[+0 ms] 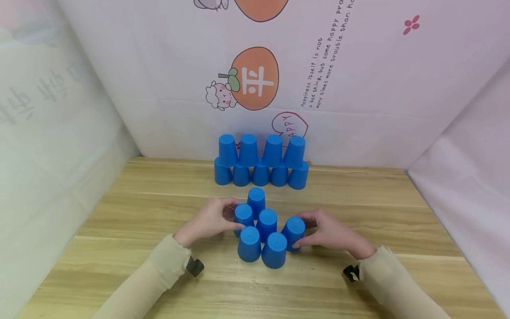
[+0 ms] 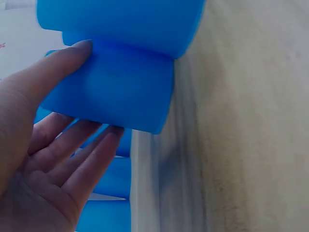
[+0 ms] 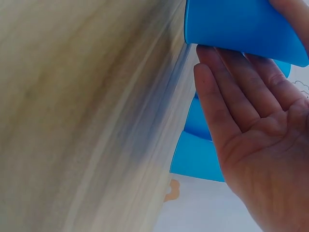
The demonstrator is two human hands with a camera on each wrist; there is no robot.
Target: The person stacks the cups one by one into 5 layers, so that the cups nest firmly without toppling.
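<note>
Upside-down blue cups stand in a loose cluster near the middle of the table. My left hand (image 1: 211,218) holds the cluster's left cup (image 1: 243,214) by its sides, thumb toward me and fingers behind. In the left wrist view that cup (image 2: 111,89) sits between the thumb and the fingertips, partly behind a nearer cup (image 2: 125,24). On the other side my right hand (image 1: 328,229) grips the right cup (image 1: 295,228); in the right wrist view its fingers lie along the wall of the cup (image 3: 241,26). Between the hands are a middle cup (image 1: 267,223), two front cups (image 1: 249,243) and a back cup (image 1: 256,201).
Behind the cluster, several blue cups form a bottom row (image 1: 260,173), with an upper row (image 1: 273,150) stacked on it. A printed cloth (image 1: 358,133) hangs close behind them. Wood-grain tabletop (image 1: 131,212) extends to both sides, with white cloth walls at left and right.
</note>
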